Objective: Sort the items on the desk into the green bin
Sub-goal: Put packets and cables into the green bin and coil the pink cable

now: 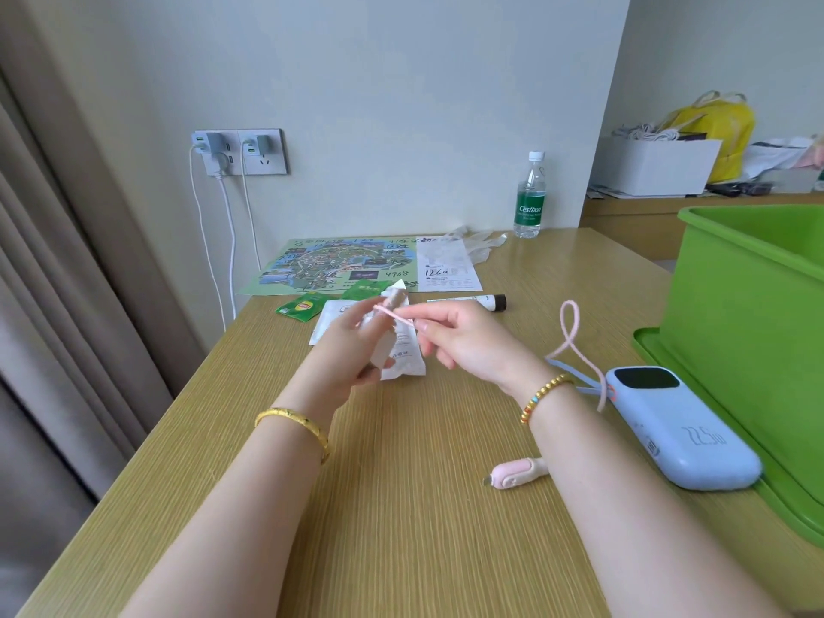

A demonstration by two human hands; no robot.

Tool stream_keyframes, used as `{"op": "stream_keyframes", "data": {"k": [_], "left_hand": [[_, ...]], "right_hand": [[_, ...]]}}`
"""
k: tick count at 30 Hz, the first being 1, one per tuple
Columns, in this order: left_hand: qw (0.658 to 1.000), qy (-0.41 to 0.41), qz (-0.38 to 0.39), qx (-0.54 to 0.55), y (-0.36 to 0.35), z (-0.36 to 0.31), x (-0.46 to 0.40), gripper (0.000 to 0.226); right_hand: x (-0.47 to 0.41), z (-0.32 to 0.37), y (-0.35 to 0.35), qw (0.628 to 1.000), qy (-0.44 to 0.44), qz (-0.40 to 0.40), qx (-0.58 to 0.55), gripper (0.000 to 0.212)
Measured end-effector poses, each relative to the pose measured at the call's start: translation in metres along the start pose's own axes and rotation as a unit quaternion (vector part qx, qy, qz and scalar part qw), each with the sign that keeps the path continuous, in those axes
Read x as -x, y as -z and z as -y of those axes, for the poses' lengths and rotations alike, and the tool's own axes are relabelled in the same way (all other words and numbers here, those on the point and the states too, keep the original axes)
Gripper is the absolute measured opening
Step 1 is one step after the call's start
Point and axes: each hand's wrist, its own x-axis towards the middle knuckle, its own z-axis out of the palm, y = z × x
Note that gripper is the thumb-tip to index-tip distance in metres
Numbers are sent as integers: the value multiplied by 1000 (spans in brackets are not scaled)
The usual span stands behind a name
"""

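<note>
We see a wood desk [401, 461] by a pale wall | our left hand [352, 345] grips a white packet [403, 350] | our right hand [463, 339] pinches a pink cable [394, 315] | bin [749, 305] right of our fingers

A pale, plain wall [401, 82] rises behind the far edge of a light wood-grain desk [401, 506]. At the left, beige curtains [53, 260] hang in folds beside the desk's left edge, and a double wall socket [243, 152] carries two chargers with white cables hanging down. Beyond the far right corner a lower wooden shelf [633, 211] runs along another pale wall, in soft even light.
</note>
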Motion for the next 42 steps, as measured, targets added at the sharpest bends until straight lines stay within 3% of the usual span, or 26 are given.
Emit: {"op": "stream_keyframes", "data": {"k": [5,11,14,16,20,23,25,27,30,32,37,42], "left_hand": [[987,54,32,151,5,-6,-2,16],[970,6,127,205,2,-11,3,25],[975,-30,159,150,4,-9,5,43],[983,-44,152,95,5,-8,5,43],[987,-53,154,18,9,-8,7,39],[971,-68,224,-46,11,-10,12,29],[952,-66,260,-146,7,-11,17,19],[935,-58,244,-251,1,-10,18,20],[937,-40,144,-317,-1,-9,15,30],[958,-33,91,-269,1,-10,12,39],[997,-19,27,-74,3,-12,10,31],[1000,13,-15,-12,-2,-8,10,30]], "right_hand": [[1,0,1,1000,-20,14,-11,20],[3,1,8,996,-65,30,-44,17],[4,1,10,996,-70,39,-38,17],[4,-1,11,996,-81,35,-6,12],[-1,-10,20,986,-140,-61,64,28],[-3,-14,25,983,-158,-79,-42,32],[-3,-15,23,983,-156,-61,-72,30],[-3,-14,20,985,-157,-60,-51,29],[-1,-10,17,989,-121,-63,-64,22],[1,-5,15,992,-80,-43,-92,20],[3,4,11,993,-13,-25,-113,22],[3,3,0,988,50,-71,131,19]]}}
